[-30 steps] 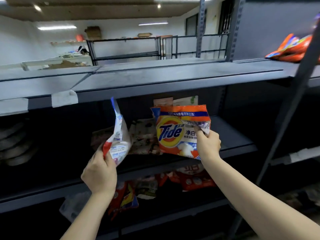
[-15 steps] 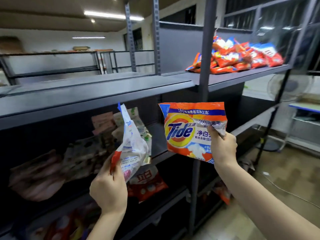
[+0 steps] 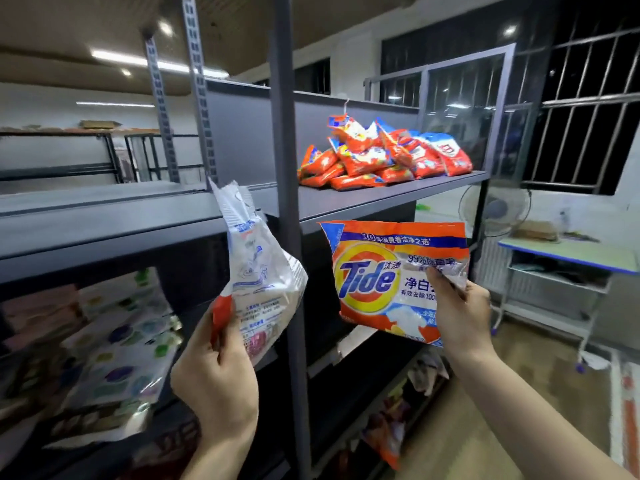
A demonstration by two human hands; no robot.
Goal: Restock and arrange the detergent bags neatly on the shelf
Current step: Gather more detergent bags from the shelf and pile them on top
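At centre right, the right hand (image 3: 460,317) pinches an orange Tide bag (image 3: 381,278) by its right edge. At lower centre, the left hand (image 3: 218,372) clasps a white bag (image 3: 256,271) (edge-on). A heap of orange bags (image 3: 381,157) fills the upper shelf (image 3: 346,199).

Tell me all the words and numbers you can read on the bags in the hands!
"Tide": big blue letters on the orange plastic detergent bag in the right hand.
"30": start of the blue band along that bag's top; the Chinese after it is too small to read surely.
"99%": upper right of the same bag.
"净白": right of the logo.
"100": small line beneath, cut off by the thumb.
White crumpled plastic bag in the left hand: print too blurred to read.
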